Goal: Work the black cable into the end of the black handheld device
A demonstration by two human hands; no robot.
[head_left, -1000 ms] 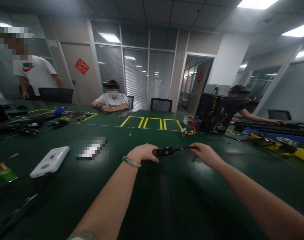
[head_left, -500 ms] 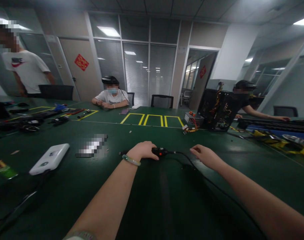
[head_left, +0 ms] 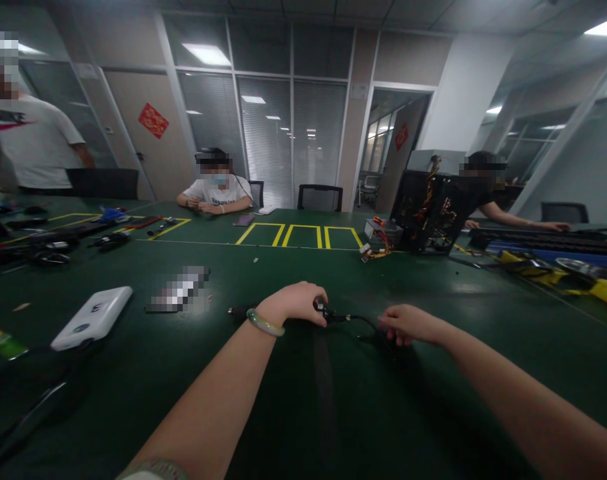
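Note:
My left hand (head_left: 300,303) is closed around a black corded hand tool (head_left: 321,309) just above the green table. Its narrow front end (head_left: 237,311) shows to the left of my wrist, while my palm hides most of the body. From the tool's right end runs a black cable (head_left: 354,318). My right hand (head_left: 400,325) has its fingers closed on this cable, a short way to the right of the tool. The exact kind of tool I cannot make out.
To the left lie a white power bank (head_left: 93,319) and a phone-like flat object (head_left: 178,290). A computer case (head_left: 428,213) and a power supply unit (head_left: 382,231) stand at the back right. Three people (head_left: 218,190) are around the table.
My right hand has lowered onto the cable and closed on it. The tool has rolled in my left hand, so its orange-red mark no longer shows. The view has shifted slightly.

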